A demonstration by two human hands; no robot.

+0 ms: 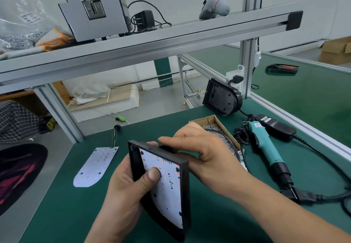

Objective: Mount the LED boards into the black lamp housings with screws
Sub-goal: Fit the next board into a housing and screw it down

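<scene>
We are holding the black lamp housing (185,185) in the air above the green table (76,214), with its open side turning up toward us. Its long axis is running from far to near: the straight end is pointing away from us, and the rounded end is coming toward our body, a little to the right. The white LED board (167,191) is lying inside the housing in the same direction.

Our left hand (125,185) is gripping the left wall of the housing, and its thumb is pressing down on the board. Our right hand (201,147) is closing its fingers over the far straight edge of the housing.

Just behind the housing, partly under the right hand, a cardboard box (214,119) is standing open, and small metal screws (224,138) are filling it. To the left of the housing, a second LED board (95,166) is lying flat on the table, its rounded end also toward us. To the right of the housing, a teal electric screwdriver (266,147) is lying on its side. Farther behind the housing, another black housing (221,98) is leaning upright.
</scene>
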